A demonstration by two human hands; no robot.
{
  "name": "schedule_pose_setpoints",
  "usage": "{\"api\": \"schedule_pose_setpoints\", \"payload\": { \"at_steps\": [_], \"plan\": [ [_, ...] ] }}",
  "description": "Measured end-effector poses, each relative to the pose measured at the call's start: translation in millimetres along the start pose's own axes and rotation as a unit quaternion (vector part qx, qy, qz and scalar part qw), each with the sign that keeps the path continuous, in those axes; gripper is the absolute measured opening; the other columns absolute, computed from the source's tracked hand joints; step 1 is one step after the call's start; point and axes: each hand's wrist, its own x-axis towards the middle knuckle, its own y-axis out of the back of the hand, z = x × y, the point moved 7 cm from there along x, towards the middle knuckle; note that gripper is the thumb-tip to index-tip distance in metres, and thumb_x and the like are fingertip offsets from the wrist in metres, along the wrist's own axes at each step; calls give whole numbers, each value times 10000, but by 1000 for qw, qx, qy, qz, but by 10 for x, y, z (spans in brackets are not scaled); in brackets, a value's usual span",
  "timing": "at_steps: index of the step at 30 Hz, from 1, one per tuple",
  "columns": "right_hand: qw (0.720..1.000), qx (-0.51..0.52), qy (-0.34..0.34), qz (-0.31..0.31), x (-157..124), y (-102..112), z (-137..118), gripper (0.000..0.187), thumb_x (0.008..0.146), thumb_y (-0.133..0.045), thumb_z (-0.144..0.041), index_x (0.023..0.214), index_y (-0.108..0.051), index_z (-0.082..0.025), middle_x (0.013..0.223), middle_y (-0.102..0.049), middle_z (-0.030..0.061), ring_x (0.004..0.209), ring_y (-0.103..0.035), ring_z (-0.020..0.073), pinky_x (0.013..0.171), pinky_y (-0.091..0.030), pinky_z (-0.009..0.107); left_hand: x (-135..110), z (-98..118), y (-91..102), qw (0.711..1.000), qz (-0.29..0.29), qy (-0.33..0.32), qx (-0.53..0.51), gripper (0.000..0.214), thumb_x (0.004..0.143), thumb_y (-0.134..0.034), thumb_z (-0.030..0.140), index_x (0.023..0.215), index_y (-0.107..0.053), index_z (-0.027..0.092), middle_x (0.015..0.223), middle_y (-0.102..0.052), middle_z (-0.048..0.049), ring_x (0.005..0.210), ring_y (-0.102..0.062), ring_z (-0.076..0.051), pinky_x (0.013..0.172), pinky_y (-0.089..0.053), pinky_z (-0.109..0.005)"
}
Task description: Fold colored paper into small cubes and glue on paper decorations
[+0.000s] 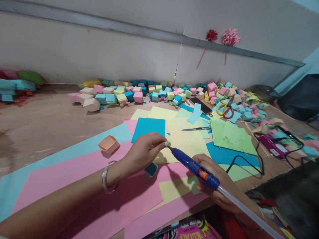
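My left hand point(148, 149), with a bangle at the wrist, pinches a tiny light-green paper piece point(167, 144) between thumb and fingertips. A blue hot glue gun point(185, 160) is gripped in my right hand point(211, 176), and a clear glue stick point(245, 209) sticks out of its back end. The gun's nozzle meets or nearly meets the green piece. Below my left hand lies a small dark teal folded paper piece point(151, 169), partly hidden. An open peach paper box point(109, 144) sits to the left. A blue paper sheet point(149, 127) lies just beyond my left hand.
Pink point(104, 196) and other coloured sheets cover the worktop. A craft knife point(195, 128), scissors point(225, 109) and phone point(201, 105) lie farther back. Many small paper boxes point(138, 97) line the wall. A black cable point(260, 166) curls at right near a purple box point(271, 145).
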Motion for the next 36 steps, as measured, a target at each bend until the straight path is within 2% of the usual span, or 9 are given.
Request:
{"api": "schedule_pose_setpoints", "payload": {
  "at_steps": [5,11,16,29,31,33,36],
  "plan": [
    [1000,6,-9,9,-17,2,30,191,891,-583,-363,1004,-517,-224,1056,-538,55,955,-541,181,830,-435,276,-8,11,-4,1000,-5,0,5,141,871,-538,217,816,-664,185,801,-643,-21,720,-560,-139,614,-393,-251],
    [1000,3,-3,-6,-7,-7,-22,212,906,-555,-408,999,-536,-218,1040,-544,63,966,-536,194,830,-433,290,-13,8,-23,1000,-8,-7,-1,145,874,-547,231,827,-679,194,809,-652,-21,720,-571,-140,616,-402,-254],
    [1000,0,-1,17,-7,13,-23,219,895,-574,-392,1027,-525,-224,1037,-550,58,923,-550,182,814,-450,284,-10,12,-27,1000,-4,-13,3,129,861,-554,196,844,-682,196,816,-659,-20,736,-580,-140,626,-411,-253],
    [999,-46,13,23,-45,39,-31,228,902,-541,-435,958,-567,-215,984,-597,80,908,-577,204,776,-482,295,0,85,25,1000,-4,0,-10,169,860,-534,281,818,-679,205,803,-664,-25,707,-571,-142,628,-427,-252],
    [995,-83,16,52,-68,145,68,205,894,-554,-416,952,-559,-220,980,-607,76,887,-583,204,751,-485,295,7,79,56,1000,3,7,-14,196,861,-530,321,803,-675,201,801,-664,-27,724,-577,-151,642,-433,-259],
    [983,-160,10,92,-103,354,264,185,889,-553,-378,985,-550,-220,1020,-610,85,904,-583,219,767,-480,319,13,43,73,999,5,30,-21,240,865,-522,362,787,-671,191,797,-663,-33,727,-579,-159,643,-437,-266],
    [929,-332,-50,158,-164,841,720,169,890,-504,-336,981,-540,-199,949,-610,110,893,-563,266,778,-452,378,11,-36,40,995,-22,79,-56,297,874,-510,418,791,-674,185,782,-670,-34,697,-581,-163,606,-437,-266]
  ]
}}
